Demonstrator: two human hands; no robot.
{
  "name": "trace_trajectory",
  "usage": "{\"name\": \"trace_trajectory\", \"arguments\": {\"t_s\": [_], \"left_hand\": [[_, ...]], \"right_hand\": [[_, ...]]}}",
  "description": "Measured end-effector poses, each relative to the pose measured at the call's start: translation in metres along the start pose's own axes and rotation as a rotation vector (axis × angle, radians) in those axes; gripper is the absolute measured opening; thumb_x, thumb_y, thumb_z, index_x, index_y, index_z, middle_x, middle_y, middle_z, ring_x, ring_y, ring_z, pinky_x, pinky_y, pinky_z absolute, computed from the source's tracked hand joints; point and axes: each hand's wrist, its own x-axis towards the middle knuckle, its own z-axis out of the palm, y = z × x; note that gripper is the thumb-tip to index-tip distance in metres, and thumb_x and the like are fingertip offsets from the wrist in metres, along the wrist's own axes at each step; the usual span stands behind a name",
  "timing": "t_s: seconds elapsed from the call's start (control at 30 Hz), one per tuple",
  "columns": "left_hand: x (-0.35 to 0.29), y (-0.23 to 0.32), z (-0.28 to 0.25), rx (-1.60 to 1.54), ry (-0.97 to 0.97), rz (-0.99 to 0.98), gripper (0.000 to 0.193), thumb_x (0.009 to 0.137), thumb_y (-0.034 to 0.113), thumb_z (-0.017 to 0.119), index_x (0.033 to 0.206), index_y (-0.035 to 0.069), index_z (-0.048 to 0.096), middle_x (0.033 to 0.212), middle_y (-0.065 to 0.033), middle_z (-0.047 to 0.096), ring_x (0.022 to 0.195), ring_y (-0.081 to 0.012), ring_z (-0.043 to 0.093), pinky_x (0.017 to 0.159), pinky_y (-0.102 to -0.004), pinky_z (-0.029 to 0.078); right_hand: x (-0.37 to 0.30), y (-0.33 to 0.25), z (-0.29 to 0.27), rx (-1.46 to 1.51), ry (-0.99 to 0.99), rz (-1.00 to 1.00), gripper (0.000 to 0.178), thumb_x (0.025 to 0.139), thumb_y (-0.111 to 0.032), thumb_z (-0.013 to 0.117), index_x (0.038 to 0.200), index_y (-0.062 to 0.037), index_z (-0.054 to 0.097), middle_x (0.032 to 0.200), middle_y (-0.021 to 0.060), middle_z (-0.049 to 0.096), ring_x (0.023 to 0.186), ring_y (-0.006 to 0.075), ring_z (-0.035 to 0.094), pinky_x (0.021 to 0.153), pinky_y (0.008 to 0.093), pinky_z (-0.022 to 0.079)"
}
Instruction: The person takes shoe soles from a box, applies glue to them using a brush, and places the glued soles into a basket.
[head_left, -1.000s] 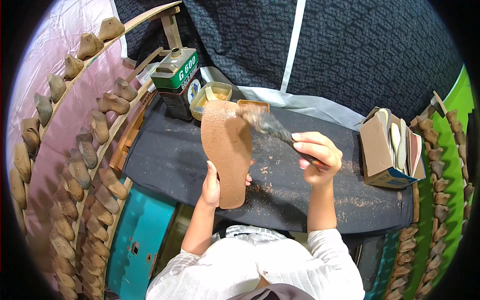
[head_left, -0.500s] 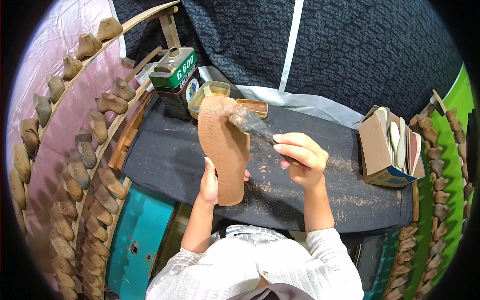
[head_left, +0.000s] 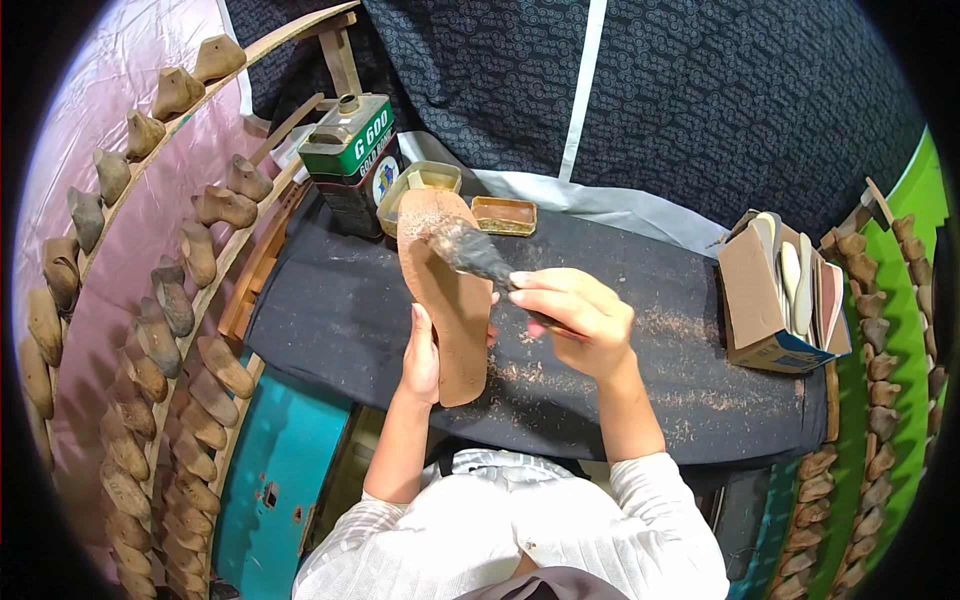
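My left hand [head_left: 423,362] holds a tan shoe sole [head_left: 460,335] upright over the table, thumb on its near left edge and fingers behind it, with a fingertip showing at the right edge. My right hand [head_left: 582,318] pinches the dark handle of a brush [head_left: 472,252], whose clumped bristles press on the sole's wide upper part. The sole's top end looks wet and speckled around the bristles. Behind the sole stands a yellowish plastic tub [head_left: 440,175], partly hidden by it. A shallow rectangular dish [head_left: 505,215] with brownish contents lies just right of the tub.
Brown crumbs litter the dark table cloth [head_left: 640,400]. A green and black metal can [head_left: 355,160] stands at the back left. On the right, a cardboard box [head_left: 755,300] holds several sole pieces. Racks of wooden shoe lasts [head_left: 155,335] line both sides.
My right hand and the brush have moved left and slightly down across the sole. The wet, speckled area at the sole's top end looks larger. The sole has turned slightly.
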Motion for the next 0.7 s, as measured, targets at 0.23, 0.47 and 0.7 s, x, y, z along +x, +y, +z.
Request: {"name": "trace_trajectory", "arguments": {"t_s": [0.23,0.47,0.7], "left_hand": [[0.004,0.005,-0.004,-0.133,0.127,0.021,0.068,0.095,0.056,0.014,0.132,0.004,0.039,0.124,-0.0165,0.053,0.096,-0.0216,0.059,0.084,-0.0344,0.048],[-0.001,0.005,-0.006,-0.174,0.094,-0.012,0.068,0.095,0.056,0.014,0.127,0.003,0.042,0.11,-0.0159,0.059,0.094,-0.0237,0.061,0.083,-0.0356,0.049],[0.005,0.006,-0.009,-0.195,0.159,0.006,0.067,0.095,0.056,0.015,0.132,0.005,0.039,0.121,-0.016,0.055,0.094,-0.0225,0.06,0.082,-0.0362,0.051]], "right_hand": [[-0.021,-0.008,0.009,0.084,-0.17,0.022,0.035,0.059,0.0,0.072,0.093,-0.0007,0.064,0.091,0.0127,0.066,0.077,0.027,0.065,0.069,0.0341,0.053],[-0.004,-0.005,0.015,0.033,-0.051,0.007,0.03,0.065,0.0,0.071,0.094,-0.0004,0.064,0.094,0.0133,0.065,0.08,0.0281,0.065,0.071,0.0346,0.053],[-0.025,-0.01,0.011,0.12,-0.235,0.058,0.033,0.06,-0.001,0.072,0.092,-0.0017,0.064,0.09,0.012,0.066,0.076,0.0261,0.065,0.066,0.0331,0.052]]}}
